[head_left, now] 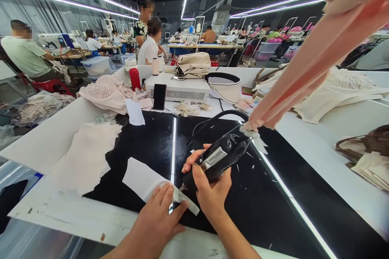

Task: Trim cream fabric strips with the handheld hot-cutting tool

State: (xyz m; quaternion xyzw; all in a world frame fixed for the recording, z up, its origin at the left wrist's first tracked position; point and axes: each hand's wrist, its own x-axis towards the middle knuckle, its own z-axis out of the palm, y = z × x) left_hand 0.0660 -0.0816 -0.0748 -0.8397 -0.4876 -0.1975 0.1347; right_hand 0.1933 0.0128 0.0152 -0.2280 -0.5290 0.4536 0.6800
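Fingers flat, our left hand [158, 212] pins white fabric [138, 176] — seemingly to steady it — as our right hand [211, 190] grips a black corded tool [226, 145].

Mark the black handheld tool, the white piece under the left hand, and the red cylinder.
Black handheld tool [216, 157], head view: middle of its body.
White piece [142, 178], head view: its uncovered part.
Red cylinder [135, 79], head view: middle of its side.

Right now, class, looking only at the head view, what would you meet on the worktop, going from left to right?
Pale fabric stack, red cylinder, upright black phone, black handheld tool in the right hand, brown bundle.
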